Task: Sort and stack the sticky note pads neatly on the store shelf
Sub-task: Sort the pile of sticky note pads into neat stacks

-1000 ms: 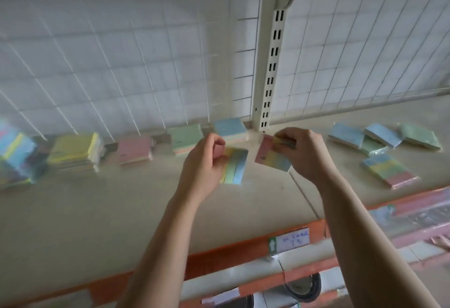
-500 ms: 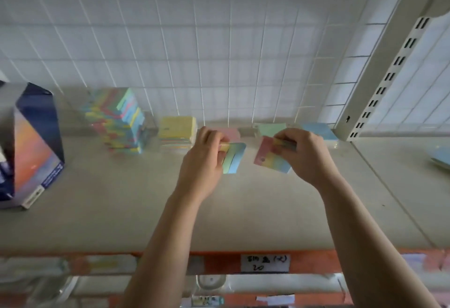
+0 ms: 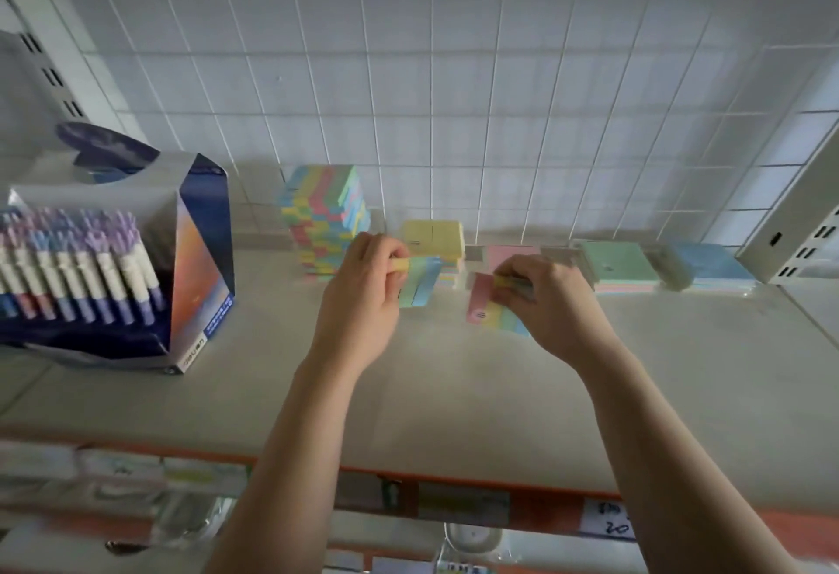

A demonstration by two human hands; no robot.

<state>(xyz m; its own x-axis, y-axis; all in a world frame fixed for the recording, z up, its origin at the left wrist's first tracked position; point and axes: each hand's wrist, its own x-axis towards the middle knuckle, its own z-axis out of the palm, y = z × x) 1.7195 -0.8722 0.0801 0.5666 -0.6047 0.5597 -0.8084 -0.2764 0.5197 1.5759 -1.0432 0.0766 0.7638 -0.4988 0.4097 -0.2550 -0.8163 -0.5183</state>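
Note:
My left hand (image 3: 363, 287) pinches a striped multicolour sticky note pad (image 3: 420, 280) by its top edge, held above the shelf (image 3: 454, 392). My right hand (image 3: 545, 301) pinches a second striped pad (image 3: 488, 312), pink stripe to the left. Along the back of the shelf stand a tall stack of multicolour pads (image 3: 324, 219), a yellow pad stack (image 3: 433, 239), a pink stack (image 3: 510, 255), a green stack (image 3: 619, 264) and a blue stack (image 3: 708, 267). My hands partly hide the yellow and pink stacks.
A display box of pens (image 3: 100, 264) stands on the left of the shelf. A white wire grid (image 3: 454, 96) backs the shelf, with a slotted upright (image 3: 799, 228) at the right. An orange rail with price labels (image 3: 608, 519) runs along the shelf's front edge.
My view has swung left along the shelf: the pen box and tall multicolour stack came into sight, the loose pads at the right left it. Both hands still hold their pads.

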